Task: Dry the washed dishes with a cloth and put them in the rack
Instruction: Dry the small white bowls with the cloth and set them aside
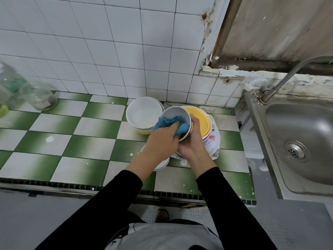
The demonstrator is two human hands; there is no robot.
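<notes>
A small white bowl [177, 113] is tilted toward me above the counter. My right hand [193, 139] grips it from below and behind, thumb on its rim. My left hand [162, 141] holds a blue cloth [166, 123] and presses it inside the bowl. Behind it stands a stack of white bowls [144, 112]. To the right lie a yellow plate [200, 118] and flowered plates [213, 139]. More white dishes [163, 165] show under my left wrist, mostly hidden.
The green-and-white tiled counter [81, 141] stretches left. Glass jars [38, 95] stand at its far left by the tiled wall. A steel sink [297, 134] with a tap [281, 82] is on the right. No rack is in view.
</notes>
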